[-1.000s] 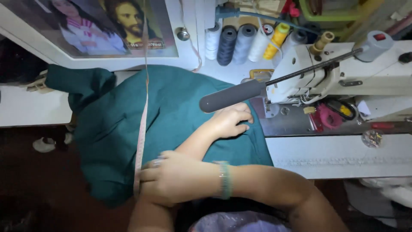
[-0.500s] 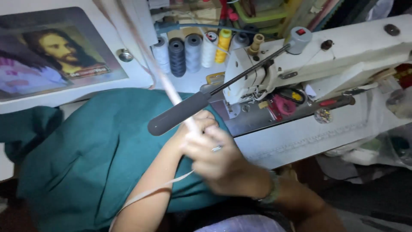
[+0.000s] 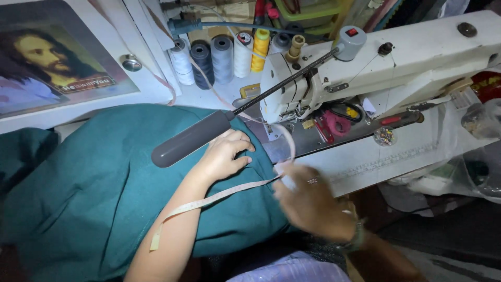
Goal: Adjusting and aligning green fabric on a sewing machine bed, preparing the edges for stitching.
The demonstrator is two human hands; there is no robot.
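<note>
A large spread of teal fabric (image 3: pixel 99 198) fills the lower left of the frame, draped over the work surface and reaching up to the needle area at centre. To its right, across the upper right, stands a white sewing machine (image 3: pixel 417 57), its metal bed sloping down toward the centre. A dark grey lamp head (image 3: pixel 193 138) on a flexible black neck lies diagonally over the cloth, just above the left hand. At upper left a framed portrait picture (image 3: pixel 52 62) leans against the white wall. Along the top centre stands a row of thread spools (image 3: pixel 224 55) in white, navy, grey-blue and yellow. The left hand (image 3: pixel 224 154) sits at centre, palm down on the fabric with fingers curled and pressing it near the machine bed, clamped on nothing. The right hand (image 3: pixel 308 203), lower centre-right and blurred, has its fingers pinched together on a pale measuring tape (image 3: pixel 219 196); a ring shows on one finger and a band on the wrist. The tape runs from that pinch leftward across the left forearm, its free end hanging over the cloth at lower left, while another stretch loops up toward the needle.
</note>
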